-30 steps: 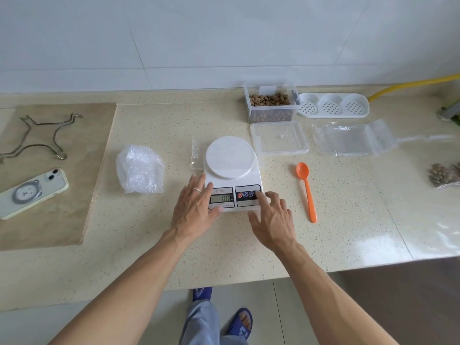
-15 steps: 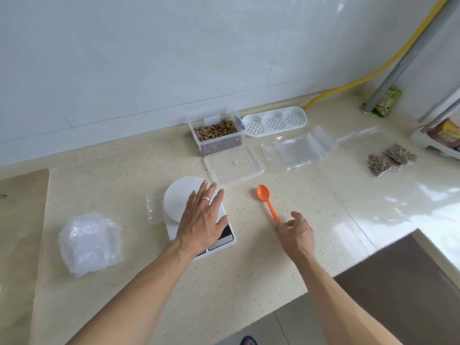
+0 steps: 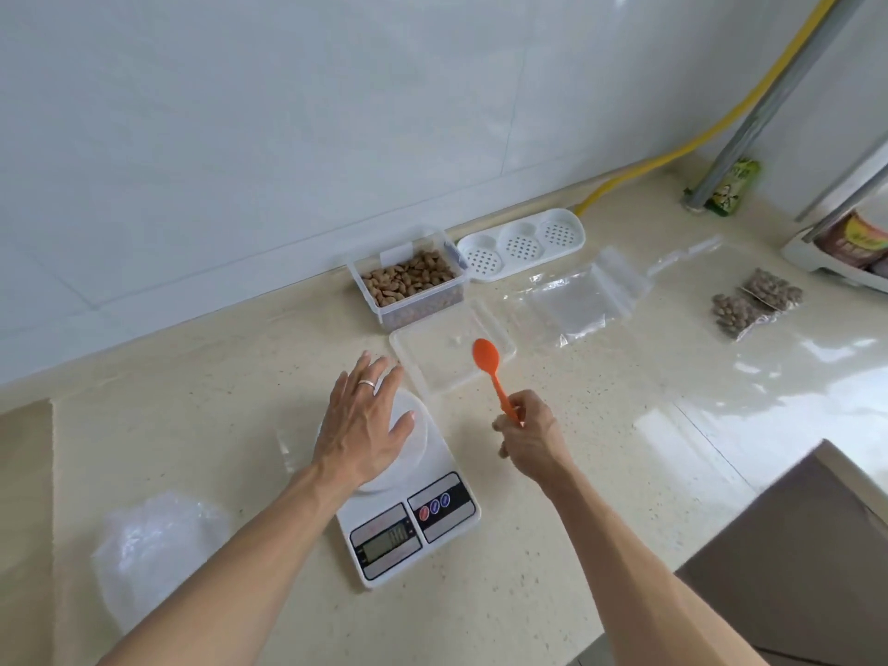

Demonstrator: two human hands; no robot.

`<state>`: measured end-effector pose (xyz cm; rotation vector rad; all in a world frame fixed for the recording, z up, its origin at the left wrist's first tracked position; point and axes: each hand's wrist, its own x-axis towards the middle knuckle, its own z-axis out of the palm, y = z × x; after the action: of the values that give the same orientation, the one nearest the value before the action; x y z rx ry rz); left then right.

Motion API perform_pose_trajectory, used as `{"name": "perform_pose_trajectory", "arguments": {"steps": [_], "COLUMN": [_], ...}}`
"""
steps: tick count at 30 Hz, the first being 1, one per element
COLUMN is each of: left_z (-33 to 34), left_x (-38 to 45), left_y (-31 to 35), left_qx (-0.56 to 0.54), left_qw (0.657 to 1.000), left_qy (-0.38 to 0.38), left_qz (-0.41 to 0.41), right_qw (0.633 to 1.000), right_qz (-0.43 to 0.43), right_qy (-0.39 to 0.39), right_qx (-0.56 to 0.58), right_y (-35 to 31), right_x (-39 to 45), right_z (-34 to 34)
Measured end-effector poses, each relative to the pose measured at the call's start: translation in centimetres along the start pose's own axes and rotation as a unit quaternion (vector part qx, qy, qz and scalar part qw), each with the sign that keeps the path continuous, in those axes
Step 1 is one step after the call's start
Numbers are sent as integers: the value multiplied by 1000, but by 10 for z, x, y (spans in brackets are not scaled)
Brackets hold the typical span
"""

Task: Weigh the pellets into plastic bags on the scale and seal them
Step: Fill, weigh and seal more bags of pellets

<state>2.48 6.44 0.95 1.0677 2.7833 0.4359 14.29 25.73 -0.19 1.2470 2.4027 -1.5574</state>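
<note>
A white digital scale stands on the counter in front of me. My left hand hovers or rests flat over its round platform, fingers straight. My right hand grips the handle of an orange spoon, whose bowl is raised over a clear lid. A clear tub of brown pellets stands at the wall behind. Empty clear plastic bags lie to the right of the lid. Two filled pellet bags lie further right.
A white perforated tray lies by the wall. A crumpled clear plastic wrap sits at the near left. A small clear bag lies left of the scale. A yellow hose and a metal pipe rise at the right.
My right hand has picked the orange spoon up off the counter and lifted it. My left hand moved forward over the scale's platform. The view swung right.
</note>
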Motion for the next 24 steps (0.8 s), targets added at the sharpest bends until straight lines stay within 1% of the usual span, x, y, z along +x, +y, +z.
{"name": "perform_pose_trajectory", "arguments": {"steps": [1,5,8,11,13,15,17,19,21,24], "left_z": [-2,-10,-13,-13,-16,-24,-35,-44,-55,-71], "left_x": [1,1,0,4,11,21,28,33,38,45], "left_y": [-6,-29,-43,-51,-48,-38,-26,-16,-8,-1], "left_qx": [-2,-9,-16,-34,-51,-110,-211,-311,-369,-451], "left_qw": [1000,999,999,998,997,992,974,944,922,880], "left_qy": [2,7,1,-4,-8,-13,-22,-25,-30,-61], "left_qz": [-7,-32,-51,-57,-51,-57,-85,-108,-113,-135], "right_qw": [1000,1000,997,989,981,974,971,970,969,957], "right_qz": [-9,-16,10,23,11,-13,-40,-64,-82,-92], "right_qy": [-11,-9,-68,-131,-166,-193,-201,-202,-210,-254], "right_qx": [4,7,24,69,96,115,125,116,102,107], "right_y": [-10,-38,-47,-52,-58,-70,-84,-98,-108,-121], "right_x": [3,19,27,24,21,18,18,20,21,21], "right_z": [7,29,37,35,32,25,17,10,3,-6]}}
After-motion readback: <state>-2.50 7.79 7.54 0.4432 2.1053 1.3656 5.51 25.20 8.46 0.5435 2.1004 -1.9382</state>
